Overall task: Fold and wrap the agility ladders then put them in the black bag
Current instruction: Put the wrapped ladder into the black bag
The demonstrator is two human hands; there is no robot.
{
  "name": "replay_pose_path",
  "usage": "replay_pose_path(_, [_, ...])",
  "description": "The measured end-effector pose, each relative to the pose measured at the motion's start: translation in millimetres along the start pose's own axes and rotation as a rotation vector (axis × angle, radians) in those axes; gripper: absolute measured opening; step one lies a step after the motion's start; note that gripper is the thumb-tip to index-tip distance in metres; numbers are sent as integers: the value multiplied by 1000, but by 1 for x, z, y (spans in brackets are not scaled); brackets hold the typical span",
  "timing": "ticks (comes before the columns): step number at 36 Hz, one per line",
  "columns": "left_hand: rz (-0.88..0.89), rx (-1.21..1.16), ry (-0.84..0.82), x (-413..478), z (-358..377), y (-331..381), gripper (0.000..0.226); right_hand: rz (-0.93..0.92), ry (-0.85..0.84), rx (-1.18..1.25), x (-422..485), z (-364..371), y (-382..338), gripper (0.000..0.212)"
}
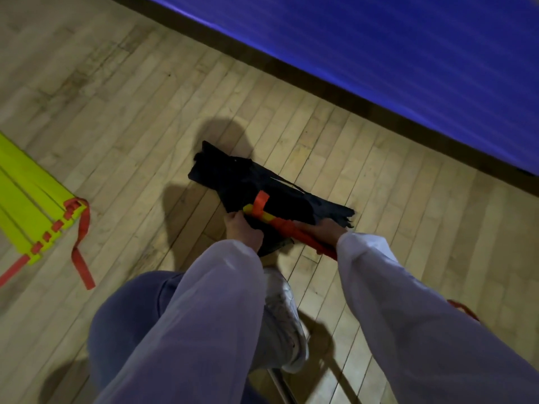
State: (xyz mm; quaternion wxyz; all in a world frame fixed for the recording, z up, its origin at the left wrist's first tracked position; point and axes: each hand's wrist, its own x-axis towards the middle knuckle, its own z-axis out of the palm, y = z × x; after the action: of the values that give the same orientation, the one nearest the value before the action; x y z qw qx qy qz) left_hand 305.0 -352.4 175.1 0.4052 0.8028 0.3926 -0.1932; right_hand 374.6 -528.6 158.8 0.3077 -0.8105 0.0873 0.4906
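Clutches black bag (230, 176) with left grip (243, 233), clasps wrapped ladder (281, 225) with right grip (326, 228), second ladder (23, 193) at nine o'clock.

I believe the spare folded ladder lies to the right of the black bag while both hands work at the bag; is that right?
No: in the head view the spare folded ladder lies to the left of the black bag, not the right. The left hand and right hand do work at the bag with the wrapped ladder.
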Motion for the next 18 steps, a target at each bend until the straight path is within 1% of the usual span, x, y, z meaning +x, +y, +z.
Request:
replay_pose_path(2, [0, -12, 62, 0, -2, -2, 61, 8, -11, -39, 0, 2, 4, 45])
replay_pose_path(4, [54, 18, 96, 0, -3, -3, 67, 8, -1, -68, -1, 5, 9, 42])
replay_pose_path(5, [90, 66, 76, 0, -3, -2, 68, 5, 11, -85, -1, 6, 10, 42])
replay_pose_path(9, [266, 364, -103, -6, 3, -3, 72, -19, 58, -111, 1, 9, 6, 50])
replay_pose_path(12, [347, 521, -141, -11, 8, -6, 75, -76, 123, -178, 2, 12, 1, 54])
replay_pose_path(15, [449, 637, -178, -17, 14, -7, 75, -89, 153, -255, -2, 17, -6, 58])
replay_pose_path(17, [541, 687, -203, -19, 20, -5, 71, -82, 184, -280, -2, 25, -12, 53])
replay_pose_path(18, [585, 687, -216, -20, 24, -3, 71, -84, 209, -297, 1, 29, -12, 44])
